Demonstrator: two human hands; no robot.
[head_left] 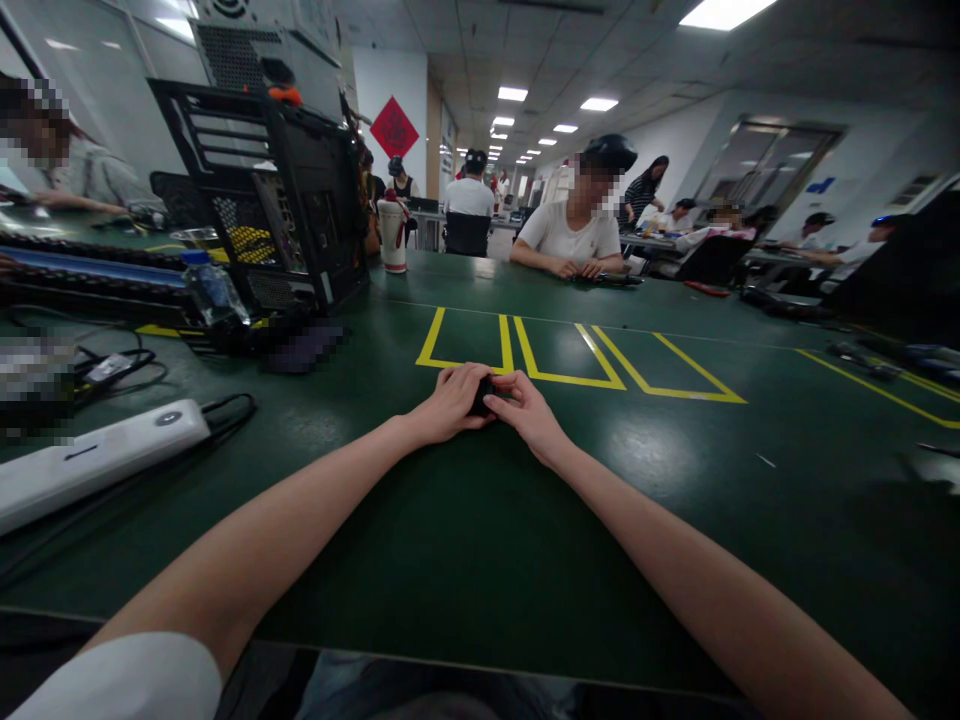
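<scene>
Between my two hands is a small black object (481, 396), low over the green table (480, 540); its kind is mostly hidden by my fingers. My left hand (454, 400) wraps round it from the left. From the right, the thumb and fingers of my right hand (525, 405) close on its other side. Just beyond my hands, yellow tape outlines (469, 364) mark several boxes on the tabletop.
At left stand a black computer case (300, 200), a plastic bottle (214, 290) and a white power strip (97, 460) with cables. A paper cup (393, 236) is farther back. Across the table sits a person (574, 230). Dark tools (862, 358) lie at right.
</scene>
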